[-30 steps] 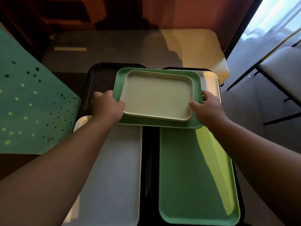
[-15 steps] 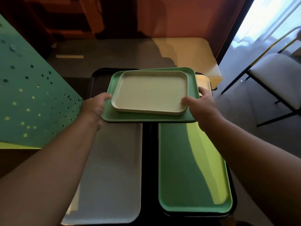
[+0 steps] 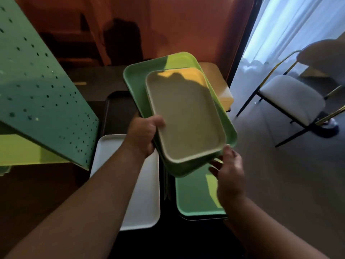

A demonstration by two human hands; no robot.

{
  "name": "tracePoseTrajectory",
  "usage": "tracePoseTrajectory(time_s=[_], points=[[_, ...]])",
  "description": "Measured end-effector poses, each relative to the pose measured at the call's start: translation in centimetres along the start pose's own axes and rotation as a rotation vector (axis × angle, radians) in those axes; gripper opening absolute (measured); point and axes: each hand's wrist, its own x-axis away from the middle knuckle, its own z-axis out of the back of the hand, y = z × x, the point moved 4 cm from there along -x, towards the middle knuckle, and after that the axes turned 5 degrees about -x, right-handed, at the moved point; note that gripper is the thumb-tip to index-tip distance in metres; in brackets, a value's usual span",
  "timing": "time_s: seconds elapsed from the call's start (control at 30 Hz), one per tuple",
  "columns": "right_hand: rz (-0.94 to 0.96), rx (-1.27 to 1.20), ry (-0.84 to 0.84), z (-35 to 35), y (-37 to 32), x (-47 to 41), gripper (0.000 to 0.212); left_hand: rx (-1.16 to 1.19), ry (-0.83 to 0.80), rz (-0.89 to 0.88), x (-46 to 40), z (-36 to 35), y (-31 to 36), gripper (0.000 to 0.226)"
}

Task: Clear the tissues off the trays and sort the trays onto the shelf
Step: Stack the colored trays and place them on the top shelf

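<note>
A cream tray (image 3: 184,116) lies nested on a green tray (image 3: 139,77); both are lifted and turned lengthwise away from me. My left hand (image 3: 142,135) grips the stack's left edge, thumb over the cream tray's rim. My right hand (image 3: 228,168) is at the stack's near right corner, fingers reaching under it; its grip is blurred. Below lie a white tray (image 3: 143,200) on the left, a long green tray (image 3: 194,199) on the right and a black tray (image 3: 116,107) behind. No tissues are visible.
A green perforated shelf panel (image 3: 37,94) slants at the left. A cream bench (image 3: 222,85) stands behind the trays. A white-seated chair (image 3: 291,98) with black legs is at the right by a bright curtain.
The two stacked trays have been lifted off the pile and rotated from crosswise to lengthwise. My right hand slid from the right edge to the near corner.
</note>
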Motion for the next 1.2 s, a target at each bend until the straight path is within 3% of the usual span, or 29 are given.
tracePoseTrajectory(time_s=[0.07, 0.23, 0.37, 0.57, 0.67, 0.73, 0.8, 0.83, 0.9, 1.0, 1.1, 1.2], points=[[-0.037, -0.020, -0.050, 2.7, -2.1, -1.8, 0.050, -0.086, -0.106, 0.022, 0.8, 0.5, 0.2, 0.048], [-0.147, 0.285, -0.457, 4.1, -6.8, -3.2, 0.064, -0.263, -0.102, 0.096, 3.0, -2.1, -2.3, 0.038], [-0.133, 0.545, -0.381, 6.2, -5.6, -4.3, 0.060, -0.229, -0.052, 0.128, 3.8, -4.3, -5.3, 0.033], [-0.246, 0.258, -0.312, 9.1, -4.5, -5.8, 0.021, -0.198, -0.091, 0.159, 2.8, -4.9, -6.5, 0.038], [-0.303, 0.224, -0.336, 9.8, -4.3, -6.6, 0.020, -0.234, -0.067, 0.126, 2.7, -5.6, -6.8, 0.035], [-0.284, 0.197, -0.326, 10.1, -4.3, -7.3, 0.021, -0.131, -0.133, 0.182, 2.7, -6.4, -7.6, 0.052], [-0.242, 0.192, -0.301, 10.6, -4.1, -8.2, 0.022, -0.065, -0.076, 0.229, 2.8, -6.5, -8.7, 0.060], [-0.232, 0.196, -0.294, 10.9, -4.0, -8.6, 0.023, -0.154, 0.020, 0.216, 2.3, -5.8, -9.5, 0.054], [-0.239, 0.196, -0.277, 11.7, -3.6, -9.4, 0.024, -0.626, 0.187, 0.115, 1.2, -4.0, -11.0, 0.031], [-0.246, 0.173, -0.234, 13.0, -3.3, -10.5, 0.026, -1.313, 0.151, 0.049, 1.0, -3.0, -13.5, 0.034], [-0.246, 0.180, -0.202, 14.0, -2.9, -11.3, 0.026, -1.550, 0.129, 0.050, 1.2, -3.3, -15.5, 0.035], [-0.242, 0.199, -0.171, 14.5, -2.6, -11.7, 0.022, -1.479, 0.251, 0.132, 0.6, -3.2, -15.9, 0.038]])
